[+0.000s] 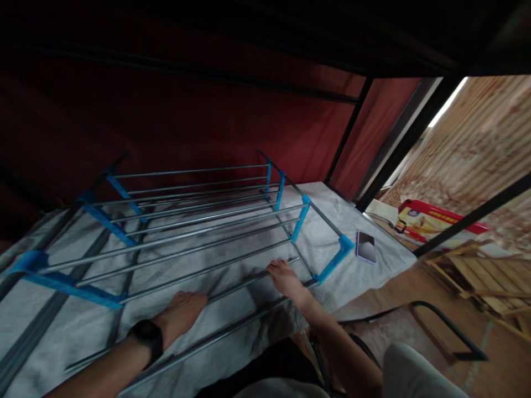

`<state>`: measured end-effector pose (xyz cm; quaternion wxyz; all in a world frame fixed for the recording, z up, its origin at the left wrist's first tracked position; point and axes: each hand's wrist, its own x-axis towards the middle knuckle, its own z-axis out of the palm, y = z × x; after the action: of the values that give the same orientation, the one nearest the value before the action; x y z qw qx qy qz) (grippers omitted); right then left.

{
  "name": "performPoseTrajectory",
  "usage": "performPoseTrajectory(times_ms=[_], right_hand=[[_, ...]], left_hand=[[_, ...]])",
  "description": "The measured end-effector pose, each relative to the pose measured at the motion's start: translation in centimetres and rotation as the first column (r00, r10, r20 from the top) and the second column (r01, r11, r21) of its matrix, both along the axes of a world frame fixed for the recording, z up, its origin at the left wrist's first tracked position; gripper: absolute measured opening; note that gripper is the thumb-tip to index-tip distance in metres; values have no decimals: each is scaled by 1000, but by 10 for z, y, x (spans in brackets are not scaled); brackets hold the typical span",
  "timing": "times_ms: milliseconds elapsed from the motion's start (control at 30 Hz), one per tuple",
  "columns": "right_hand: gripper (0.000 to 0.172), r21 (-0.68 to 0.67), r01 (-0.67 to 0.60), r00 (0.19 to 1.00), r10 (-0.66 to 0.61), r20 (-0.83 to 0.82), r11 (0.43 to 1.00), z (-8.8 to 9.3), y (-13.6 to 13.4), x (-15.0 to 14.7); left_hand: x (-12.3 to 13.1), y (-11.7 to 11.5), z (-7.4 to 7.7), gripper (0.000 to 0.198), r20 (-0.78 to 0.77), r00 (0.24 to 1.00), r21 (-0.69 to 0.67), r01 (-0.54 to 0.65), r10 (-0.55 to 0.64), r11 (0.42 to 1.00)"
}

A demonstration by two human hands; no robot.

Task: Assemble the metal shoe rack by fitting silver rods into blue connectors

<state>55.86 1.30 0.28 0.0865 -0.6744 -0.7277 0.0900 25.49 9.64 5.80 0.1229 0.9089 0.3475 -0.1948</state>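
Observation:
A partly built rack of grey metal tubes and blue plastic brackets lies on its side on a bed with a pale blanket. My left hand, with a dark watch on the wrist, is closed around a loose metal tube. Close to that tube's right end, my right hand grips it too, fingers curled over the top. The tube's right tip is apart from the nearest blue bracket. A thicker metal tube runs along the front, between the held tube and my lap.
A phone lies on the blanket right of the rack. Black bed-frame posts and a red cloth wall enclose the bed. Beyond are a red and yellow box, a wooden slatted piece and a chair.

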Motion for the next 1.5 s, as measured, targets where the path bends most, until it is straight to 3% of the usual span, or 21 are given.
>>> performPoseTrajectory(times_ms=[133,233,300,367,433,500,567,667,733,833,967,1067,1233,1367,1500], right_hand=[[28,5,-3,996,4,-94,1000,-5,-8,11],[33,0,10,951,-9,-309,1000,14,-8,15],[31,-6,-15,901,11,-434,1000,44,-7,15],[29,46,-66,869,80,-488,997,87,-9,17],[29,149,-141,852,196,-485,979,138,-14,27],[29,235,-158,857,252,-449,959,187,-16,47],[30,281,-75,884,194,-425,957,225,-9,79],[33,327,152,881,22,-473,933,251,26,134],[34,289,268,842,-77,-534,919,249,59,165],[33,138,332,767,-182,-615,933,227,109,190],[44,-56,364,691,-310,-653,930,188,154,189],[43,-110,372,693,-354,-628,922,163,174,182],[32,-121,375,653,-354,-670,919,145,188,181],[31,-164,366,584,-364,-726,916,149,187,180],[30,-184,370,532,-370,-762,911,155,183,174]], left_hand=[[10,-7,5,51,-91,996,-49,7,-11,999],[14,-10,26,40,15,1000,-69,5,-4,998],[25,-10,56,31,136,991,-73,12,-2,997],[44,-2,95,28,246,969,-35,46,-36,998],[67,17,134,28,321,936,109,111,-141,988],[92,45,162,31,373,911,265,78,-177,961],[116,79,175,30,435,884,333,18,-170,943],[151,128,167,28,489,851,342,16,-192,940],[176,154,151,26,479,855,365,12,-199,931],[213,182,126,30,472,855,411,5,-217,911],[257,205,100,36,485,852,398,-14,-198,917],[275,216,89,35,488,858,362,-35,-158,931],[284,226,90,28,544,822,370,-56,-167,928],[284,227,99,26,552,809,381,-28,-203,924],[283,224,99,29,527,822,397,-15,-215,918]])
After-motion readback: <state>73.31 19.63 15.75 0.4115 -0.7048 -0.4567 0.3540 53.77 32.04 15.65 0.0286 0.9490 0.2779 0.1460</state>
